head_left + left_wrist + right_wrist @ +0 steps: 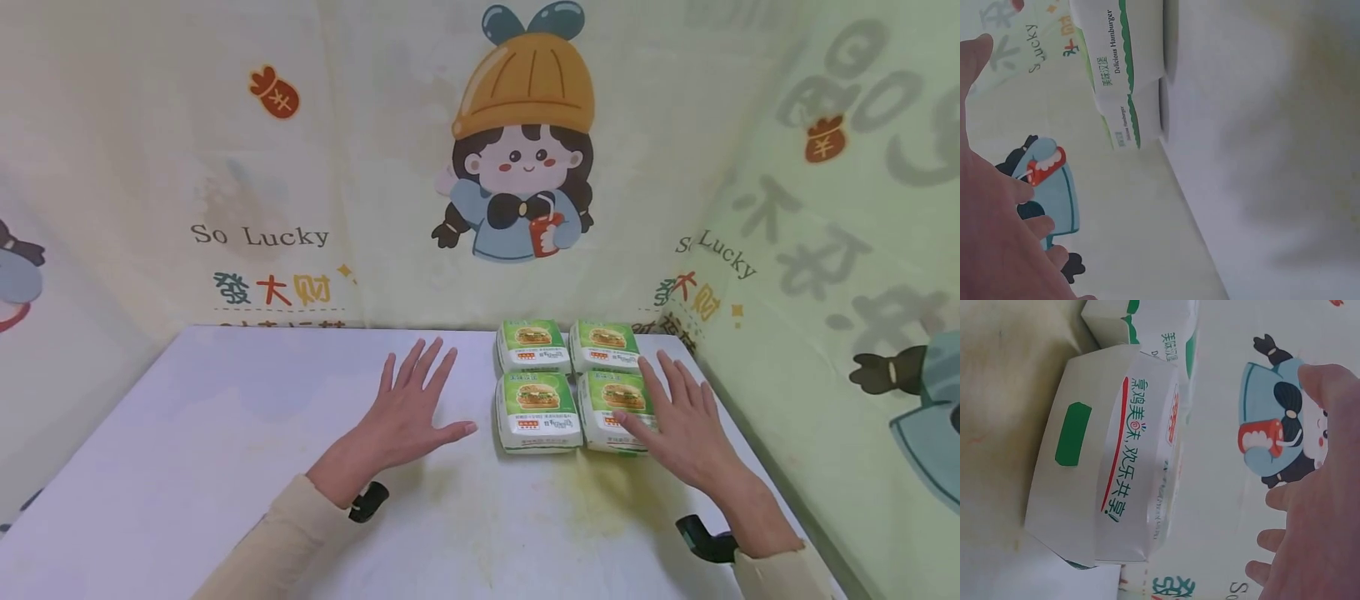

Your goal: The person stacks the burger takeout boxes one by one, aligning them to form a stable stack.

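Note:
Several white and green hamburger boxes stand together in two rows on the table. The front row has a left box [538, 421] and a right box [617, 387]; behind them are a back left box [532, 337] and a back right box [604, 337]. My left hand [408, 412], fingers spread, is held left of the boxes and apart from them. My right hand [686, 429] has its fingers spread and hides part of the front right box. In the right wrist view a gap shows between this hand and the nearest box [1129, 450]. Both hands hold nothing.
The white table [247, 433] meets a patterned cloth backdrop [397, 167] at its far edge. Another cloth wall [825, 292] runs close along the right side, beside my right hand. Dark wrist devices show under the left wrist [369, 502] and right wrist [707, 540].

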The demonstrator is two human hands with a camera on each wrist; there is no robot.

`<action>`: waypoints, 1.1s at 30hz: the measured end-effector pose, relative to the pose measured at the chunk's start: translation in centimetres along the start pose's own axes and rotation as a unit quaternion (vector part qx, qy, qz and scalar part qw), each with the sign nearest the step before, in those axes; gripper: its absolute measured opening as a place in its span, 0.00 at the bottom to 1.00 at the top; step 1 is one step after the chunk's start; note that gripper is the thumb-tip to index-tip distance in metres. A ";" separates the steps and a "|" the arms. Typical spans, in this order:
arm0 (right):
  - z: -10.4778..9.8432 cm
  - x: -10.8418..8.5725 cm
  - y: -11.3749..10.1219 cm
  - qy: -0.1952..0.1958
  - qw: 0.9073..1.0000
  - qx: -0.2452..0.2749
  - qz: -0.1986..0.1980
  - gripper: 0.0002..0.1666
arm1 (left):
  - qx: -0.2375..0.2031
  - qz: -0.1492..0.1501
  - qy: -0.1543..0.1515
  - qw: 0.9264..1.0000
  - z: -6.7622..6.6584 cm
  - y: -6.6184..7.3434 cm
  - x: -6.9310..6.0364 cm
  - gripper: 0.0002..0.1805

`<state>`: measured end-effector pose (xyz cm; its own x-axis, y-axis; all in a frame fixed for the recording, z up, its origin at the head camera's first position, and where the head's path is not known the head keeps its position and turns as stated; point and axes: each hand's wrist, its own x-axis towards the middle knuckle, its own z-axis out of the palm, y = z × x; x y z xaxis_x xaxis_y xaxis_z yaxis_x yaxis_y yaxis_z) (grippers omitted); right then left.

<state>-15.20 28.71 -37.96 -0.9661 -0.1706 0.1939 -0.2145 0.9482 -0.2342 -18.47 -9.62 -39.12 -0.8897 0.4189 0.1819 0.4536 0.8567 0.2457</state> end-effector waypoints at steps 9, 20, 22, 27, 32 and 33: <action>1.0 0.8 1.2 0.001 0.998 0.065 0.015 0.52 | -0.060 0.005 -0.024 0.998 1.1 0.8 1.4 0.58; 2.8 1.3 2.5 -0.013 0.982 0.180 0.048 0.53 | -0.124 0.002 -0.033 0.992 3.0 2.0 2.9 0.59; 3.0 1.3 2.7 -0.019 0.981 0.188 0.053 0.53 | -0.140 -0.001 -0.038 0.990 3.4 2.3 3.1 0.60; 3.7 1.4 3.1 -0.025 0.979 0.197 0.055 0.53 | -0.171 -0.003 -0.045 0.984 4.6 2.8 3.5 0.59; 4.6 1.6 3.9 -0.022 0.977 0.207 0.045 0.55 | -0.208 0.004 -0.042 0.977 5.7 3.1 4.1 0.61; 4.9 1.7 4.1 -0.023 0.977 0.207 0.044 0.56 | -0.215 0.002 -0.044 0.976 5.9 3.2 4.1 0.61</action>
<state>-18.37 30.98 -43.21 -0.9870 -0.1137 0.1138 -0.1599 0.7719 -0.6153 -20.98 -3.38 -43.22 -0.8800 0.4627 0.1071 0.4214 0.6565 0.6257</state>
